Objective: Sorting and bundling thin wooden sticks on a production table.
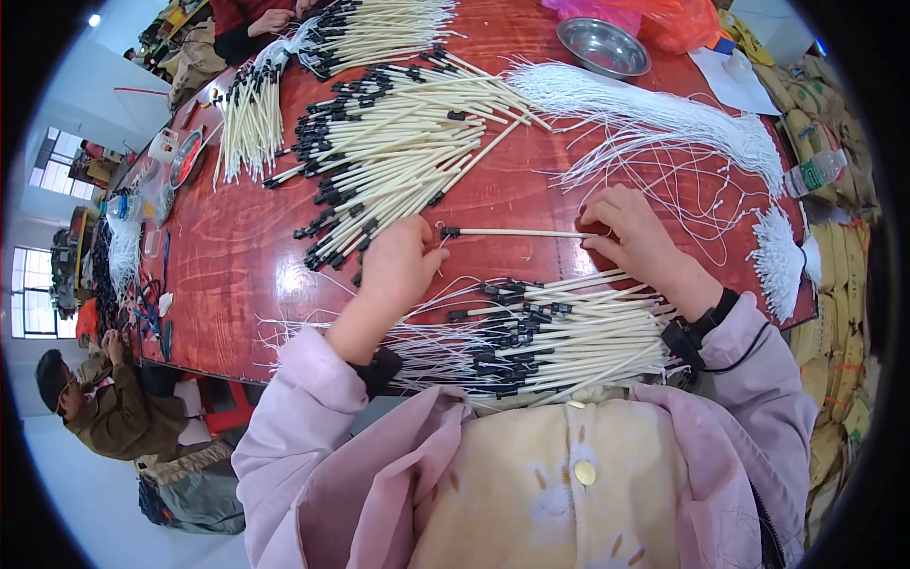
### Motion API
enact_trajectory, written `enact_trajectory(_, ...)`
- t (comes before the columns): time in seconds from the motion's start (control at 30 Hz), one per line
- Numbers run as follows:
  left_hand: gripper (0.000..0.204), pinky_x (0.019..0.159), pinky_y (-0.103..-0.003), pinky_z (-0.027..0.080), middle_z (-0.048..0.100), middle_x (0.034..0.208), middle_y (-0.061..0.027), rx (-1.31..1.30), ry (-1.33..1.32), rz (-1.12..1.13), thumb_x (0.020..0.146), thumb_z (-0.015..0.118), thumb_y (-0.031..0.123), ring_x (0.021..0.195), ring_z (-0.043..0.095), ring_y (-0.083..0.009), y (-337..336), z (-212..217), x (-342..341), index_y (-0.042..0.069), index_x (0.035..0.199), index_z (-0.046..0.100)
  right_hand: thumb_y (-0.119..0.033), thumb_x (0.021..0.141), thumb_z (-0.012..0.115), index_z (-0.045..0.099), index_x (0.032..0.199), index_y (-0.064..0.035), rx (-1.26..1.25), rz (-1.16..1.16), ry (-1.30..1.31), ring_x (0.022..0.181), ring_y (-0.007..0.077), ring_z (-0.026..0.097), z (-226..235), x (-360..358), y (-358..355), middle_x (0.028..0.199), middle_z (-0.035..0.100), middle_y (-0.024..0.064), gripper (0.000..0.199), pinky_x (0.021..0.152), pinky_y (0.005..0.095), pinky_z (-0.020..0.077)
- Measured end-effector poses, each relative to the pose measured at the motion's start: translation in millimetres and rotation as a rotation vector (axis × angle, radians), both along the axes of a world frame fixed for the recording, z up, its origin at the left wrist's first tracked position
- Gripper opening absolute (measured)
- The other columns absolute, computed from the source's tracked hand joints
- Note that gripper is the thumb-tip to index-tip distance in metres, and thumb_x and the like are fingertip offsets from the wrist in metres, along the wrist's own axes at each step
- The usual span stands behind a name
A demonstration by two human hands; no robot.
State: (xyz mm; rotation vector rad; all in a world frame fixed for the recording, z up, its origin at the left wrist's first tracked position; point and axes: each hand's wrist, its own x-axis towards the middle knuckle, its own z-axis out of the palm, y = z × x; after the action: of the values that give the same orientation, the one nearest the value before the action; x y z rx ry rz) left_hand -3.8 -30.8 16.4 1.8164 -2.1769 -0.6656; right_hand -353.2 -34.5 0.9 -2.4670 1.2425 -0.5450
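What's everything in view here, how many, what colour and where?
single stick: one, cream with black end, held, centre
stick piles: several, cream with black ends, near, centre and far
strings: many, white, right, left, near
metal bowl: one, silver, far side
plastic bags: two, pink and orange, far side
bottle: one, clear, right edge
table: one, red, centre
sacks: several, tan, right
windows: two, white, left
small clutter: uncounted, mixed, left
other people: at least two, brown and red clothes, left
sleeves: two, pale pink, near
left fingers: one set, beside the stick's black end
right fingers: one set, on its other end
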Motion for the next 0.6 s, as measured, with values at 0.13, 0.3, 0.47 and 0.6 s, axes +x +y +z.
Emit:
enact_trajectory(0.13, 0.014, 0.074, -0.049, 0.052, 0.068, 0.086, -0.0221, -0.146, -0.012, -0.083, 0.093, 0.065, 0.016, 0.082, 0.065, -0.0424, 6, -31, 1, 0.002, 0.093, 0.064, -0.004, 0.075, 0.075, 0.061, 0.086, -0.0069, -0.204, 0.052, 0.049, 0.093, 0.0260, 0.057, -6, 10, -1, 0.094, 0.060, 0.0054, 0.019, 0.084, 0.0402, 0.0418)
enact_trajectory(0.3, 0.011, 0.074, -0.053, 0.050, 0.063, 0.085, -0.0216, -0.356, -0.075, -0.010, 0.094, 0.058, 0.014, 0.084, 0.064, -0.0446, 4, -16, 28, 0.003, 0.096, 0.058, -0.002, 0.070, 0.073, 0.058, 0.078, -0.0075, -0.201, 0.032, 0.047, 0.086, 0.0248, 0.056, 2, -4, 6, 0.083, 0.058, 0.0049, 0.018, 0.080, 0.0400, 0.0409)
enact_trajectory(0.47, 0.010, 0.072, -0.042, 0.050, 0.063, 0.083, -0.0162, -0.535, -0.029, 0.366, 0.097, 0.059, 0.010, 0.076, 0.061, -0.0284, 24, 33, 155, 0.000, 0.098, 0.059, -0.003, 0.069, 0.072, 0.060, 0.078, -0.0084, -0.023, 0.077, 0.002, 0.088, 0.0241, 0.058, 60, -35, 38, 0.083, 0.061, 0.0035, 0.016, 0.083, 0.0385, 0.0417)
enact_trajectory(0.6, 0.010, 0.073, -0.039, 0.049, 0.062, 0.088, -0.0155, -0.370, -0.093, 0.479, 0.096, 0.061, 0.009, 0.081, 0.061, -0.0231, 89, 29, 259, -0.001, 0.096, 0.058, -0.010, 0.073, 0.076, 0.063, 0.085, -0.0088, 0.199, 0.202, 0.020, 0.094, 0.0250, 0.059, 87, -49, 73, 0.092, 0.064, 0.0041, 0.018, 0.086, 0.0379, 0.0424)
